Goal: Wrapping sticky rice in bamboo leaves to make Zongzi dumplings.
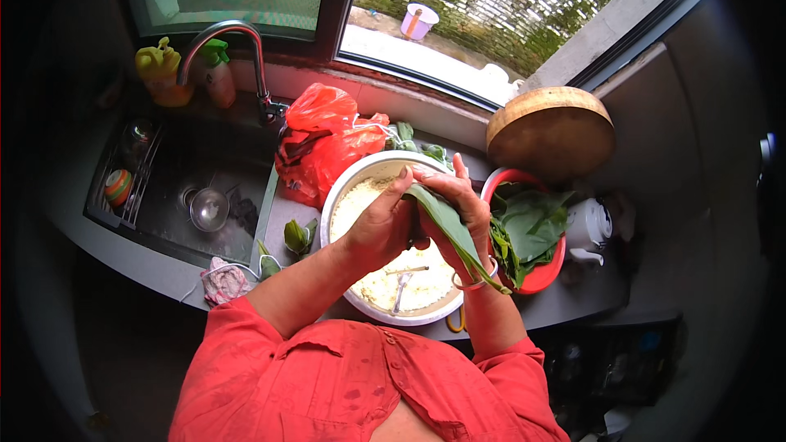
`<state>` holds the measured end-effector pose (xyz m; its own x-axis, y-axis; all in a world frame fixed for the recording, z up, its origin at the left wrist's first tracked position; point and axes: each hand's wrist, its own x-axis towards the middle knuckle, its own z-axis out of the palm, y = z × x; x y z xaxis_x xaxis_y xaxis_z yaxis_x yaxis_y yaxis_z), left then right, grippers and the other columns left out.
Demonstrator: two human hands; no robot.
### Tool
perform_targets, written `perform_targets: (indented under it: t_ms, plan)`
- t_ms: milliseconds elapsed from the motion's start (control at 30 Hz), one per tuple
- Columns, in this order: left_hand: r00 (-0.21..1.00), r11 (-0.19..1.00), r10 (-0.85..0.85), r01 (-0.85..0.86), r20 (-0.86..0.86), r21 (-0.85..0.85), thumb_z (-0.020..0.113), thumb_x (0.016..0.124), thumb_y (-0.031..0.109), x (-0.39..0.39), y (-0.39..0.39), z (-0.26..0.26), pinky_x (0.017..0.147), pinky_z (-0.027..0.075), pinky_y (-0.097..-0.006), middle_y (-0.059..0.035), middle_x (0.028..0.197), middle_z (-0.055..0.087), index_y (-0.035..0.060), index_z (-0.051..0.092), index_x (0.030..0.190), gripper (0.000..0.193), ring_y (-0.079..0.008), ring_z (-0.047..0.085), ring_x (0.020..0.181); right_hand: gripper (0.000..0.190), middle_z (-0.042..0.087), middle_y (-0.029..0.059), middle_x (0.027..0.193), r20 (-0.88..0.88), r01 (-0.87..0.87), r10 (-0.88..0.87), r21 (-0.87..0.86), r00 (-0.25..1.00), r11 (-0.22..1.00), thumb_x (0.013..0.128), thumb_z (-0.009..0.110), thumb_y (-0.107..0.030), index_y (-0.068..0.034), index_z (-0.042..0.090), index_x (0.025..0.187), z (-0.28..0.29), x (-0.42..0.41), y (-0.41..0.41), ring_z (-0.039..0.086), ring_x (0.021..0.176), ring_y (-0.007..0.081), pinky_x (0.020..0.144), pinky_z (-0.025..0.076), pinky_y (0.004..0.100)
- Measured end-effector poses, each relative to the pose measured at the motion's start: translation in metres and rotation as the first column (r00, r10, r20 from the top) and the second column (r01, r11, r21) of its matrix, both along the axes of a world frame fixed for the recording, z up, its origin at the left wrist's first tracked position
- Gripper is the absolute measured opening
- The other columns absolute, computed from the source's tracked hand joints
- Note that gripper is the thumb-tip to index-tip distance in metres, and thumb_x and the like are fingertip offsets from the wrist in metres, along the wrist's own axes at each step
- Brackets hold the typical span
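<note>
A broad green leaf [448,224] is held between my two hands above a white basin [326,221] of pale grain that looks like rice. My left hand [382,221] grips it from the left, thumb up near its top end. Around the leaf's right side curls my right hand [460,196], a bangle on that wrist; the leaf's tip hangs down past the bangle. Whether anything lies inside the leaf is hidden by my hands. A metal spoon [402,291] and a short thin stick [408,270] rest on the grain.
Right of the basin, a red basin [548,276] holds more green leaves [531,227], beside a white kettle-like container [589,224]. A round wooden chopping board [552,135] leans behind. Left are leaf-wrapped bundles [299,236], a red plastic bag [331,147], a cloth [224,282] and a sink [184,166] with a tap [261,67].
</note>
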<state>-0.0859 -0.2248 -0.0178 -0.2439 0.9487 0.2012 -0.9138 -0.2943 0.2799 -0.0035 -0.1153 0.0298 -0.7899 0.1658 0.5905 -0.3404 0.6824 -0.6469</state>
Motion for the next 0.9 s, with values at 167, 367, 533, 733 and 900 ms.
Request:
perform_targets:
  t_ms: [167,367,533,733,900]
  plan:
    - [1.000,0.983,0.008,-0.006,0.012,-0.182,0.034,0.095,0.028,0.005,-0.001,0.015,0.094,0.042,-0.0356,-0.0120,0.117,0.054,0.0016,0.045,0.122,0.040,-0.0217,0.055,0.106,0.027,0.065,0.0052,0.106,0.003,0.004,-0.004,-0.067,1.000,0.998,0.077,0.061,-0.012,-0.012,0.060,0.104,0.001,0.000,0.005,0.060,0.102,0.0189,0.108,0.012,0.0504]
    - [0.994,0.991,-0.103,0.100,0.031,0.088,0.033,0.093,0.023,-0.003,0.003,-0.010,0.099,0.036,-0.0371,-0.0120,0.124,0.049,-0.0001,0.039,0.127,0.041,-0.0220,0.049,0.113,0.030,0.066,0.0048,0.104,0.042,-0.042,0.043,-0.026,0.998,0.999,0.073,0.065,-0.015,-0.012,0.062,0.103,0.011,0.001,0.004,0.061,0.100,0.0192,0.108,0.014,0.0502]
    - [0.991,0.971,-0.136,0.133,-0.003,0.198,0.030,0.097,0.030,-0.003,0.005,-0.008,0.094,0.042,-0.0343,-0.0112,0.121,0.051,0.0026,0.040,0.127,0.042,-0.0204,0.053,0.108,0.030,0.065,0.0066,0.106,0.040,-0.023,0.019,0.101,0.999,0.995,0.076,0.061,-0.010,-0.010,0.059,0.106,0.014,0.002,0.002,0.061,0.100,0.0183,0.109,0.016,0.0464]
    - [0.998,0.978,-0.050,0.039,-0.048,-0.204,0.035,0.096,0.036,0.004,0.005,0.013,0.071,0.054,-0.0317,-0.0079,0.107,0.059,0.0092,0.048,0.121,0.039,-0.0181,0.062,0.090,0.040,0.064,0.0055,0.108,0.025,-0.034,0.034,0.005,0.999,0.999,0.070,0.069,-0.014,-0.011,0.058,0.108,0.008,0.002,0.009,0.061,0.101,0.0188,0.108,0.016,0.0476]
    - [0.998,0.948,-0.040,0.024,-0.044,-0.318,0.036,0.095,0.038,0.008,0.004,0.023,0.052,0.049,-0.0285,-0.0040,0.099,0.060,0.0109,0.048,0.120,0.039,-0.0145,0.061,0.076,0.049,0.061,0.0053,0.115,0.077,-0.048,0.047,0.018,0.996,0.999,0.069,0.070,-0.013,-0.012,0.056,0.115,0.006,0.004,0.011,0.058,0.106,0.0200,0.108,0.015,0.0484]
